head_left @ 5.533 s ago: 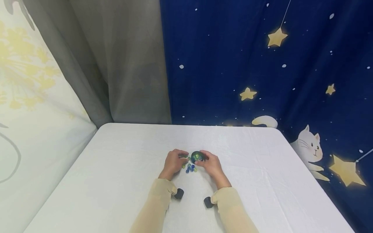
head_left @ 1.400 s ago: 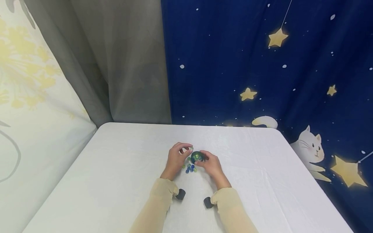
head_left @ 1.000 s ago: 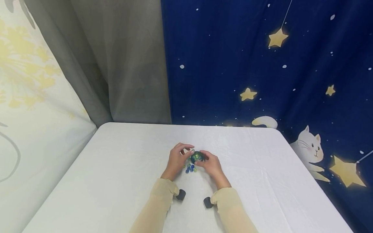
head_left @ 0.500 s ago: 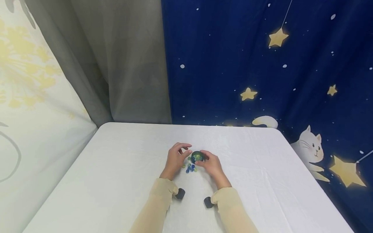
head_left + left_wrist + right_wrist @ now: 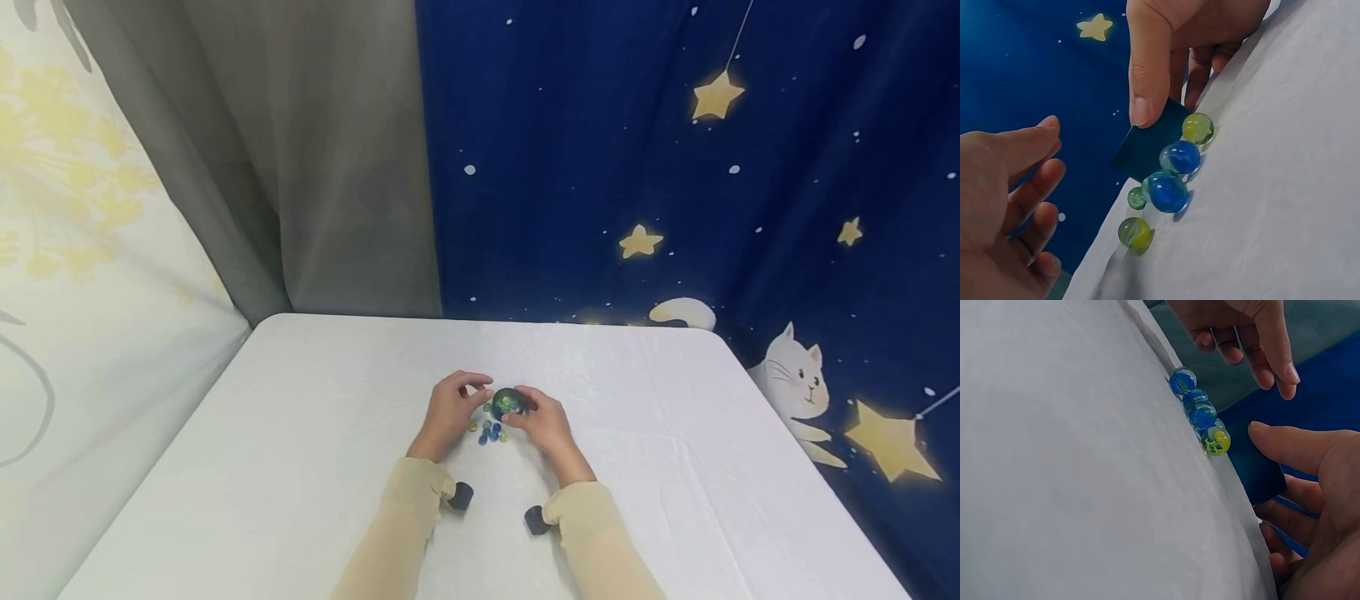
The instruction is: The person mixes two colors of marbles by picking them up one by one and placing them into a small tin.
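Observation:
My right hand (image 5: 550,423) grips a small dark teal cup (image 5: 1147,150), thumb on the near side and fingers behind. Seen from the head view, yellow-green marbles show inside the cup's mouth. My left hand (image 5: 447,414) hovers just left of the cup, thumb and fingers apart and loosely bent, holding nothing. Several loose glass marbles lie on the white cloth in front of the cup: blue marbles (image 5: 1200,414) bunched together, a yellow-green marble (image 5: 1198,128) by the cup, another yellow marble (image 5: 1135,233) to the left, and a small green marble (image 5: 1137,198) behind.
A white-covered table (image 5: 315,433) spreads around both hands. Behind it hang a grey curtain (image 5: 352,167) and a blue curtain (image 5: 555,150) with stars. Black blocks (image 5: 462,497) sit at both cuffs.
The left hand rose from the table, pinched a clear marble beside the cup, brought it over the cup's mouth and let it go. It has drawn back left, while the right hand stayed put.

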The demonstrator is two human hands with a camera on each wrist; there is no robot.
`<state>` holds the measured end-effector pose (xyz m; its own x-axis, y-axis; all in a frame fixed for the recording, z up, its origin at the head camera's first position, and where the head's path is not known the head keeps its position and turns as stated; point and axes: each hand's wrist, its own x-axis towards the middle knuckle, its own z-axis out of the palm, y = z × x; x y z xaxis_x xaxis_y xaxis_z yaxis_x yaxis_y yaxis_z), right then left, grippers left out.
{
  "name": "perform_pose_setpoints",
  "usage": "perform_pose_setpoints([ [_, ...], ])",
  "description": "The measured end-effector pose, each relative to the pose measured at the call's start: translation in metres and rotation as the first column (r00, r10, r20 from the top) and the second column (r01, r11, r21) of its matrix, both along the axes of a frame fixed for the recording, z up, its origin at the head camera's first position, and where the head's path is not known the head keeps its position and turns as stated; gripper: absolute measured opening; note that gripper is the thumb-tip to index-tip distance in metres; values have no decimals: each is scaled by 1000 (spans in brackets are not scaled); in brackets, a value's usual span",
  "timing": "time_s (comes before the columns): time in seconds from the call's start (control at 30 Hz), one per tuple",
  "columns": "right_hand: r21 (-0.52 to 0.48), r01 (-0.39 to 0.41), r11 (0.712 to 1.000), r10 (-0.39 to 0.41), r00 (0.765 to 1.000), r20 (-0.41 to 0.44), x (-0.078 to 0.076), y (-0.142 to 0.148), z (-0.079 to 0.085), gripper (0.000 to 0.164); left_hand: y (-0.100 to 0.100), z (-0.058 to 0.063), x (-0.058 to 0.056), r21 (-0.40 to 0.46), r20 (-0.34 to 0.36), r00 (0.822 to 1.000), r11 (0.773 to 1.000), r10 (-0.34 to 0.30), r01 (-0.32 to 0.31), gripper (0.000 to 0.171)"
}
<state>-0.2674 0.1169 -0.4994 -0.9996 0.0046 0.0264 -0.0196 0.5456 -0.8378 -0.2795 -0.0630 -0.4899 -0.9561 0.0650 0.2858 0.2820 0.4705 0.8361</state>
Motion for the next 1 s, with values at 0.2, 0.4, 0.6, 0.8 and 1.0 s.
perform_pose_setpoints([
  [0.2,-18,-5,1000,5,1000,0,0,1,-1,56,-5,1,0,-51,51,997,997,-59,61,17],
  [0.4,-19,-10,1000,10,1000,5,1,1,0,56,-11,2,0,-136,129,987,984,-98,116,15],
  [0.6,-14,-7,1000,7,1000,13,2,0,1,56,-15,1,0,-175,153,980,972,-130,157,14],
  [0.8,-6,-8,1000,8,1000,11,1,0,2,58,-18,1,1,-203,161,977,964,-142,173,13],
  [1.0,7,-12,1000,12,1000,4,0,1,1,59,-23,1,1,-207,179,971,959,-156,192,14],
])
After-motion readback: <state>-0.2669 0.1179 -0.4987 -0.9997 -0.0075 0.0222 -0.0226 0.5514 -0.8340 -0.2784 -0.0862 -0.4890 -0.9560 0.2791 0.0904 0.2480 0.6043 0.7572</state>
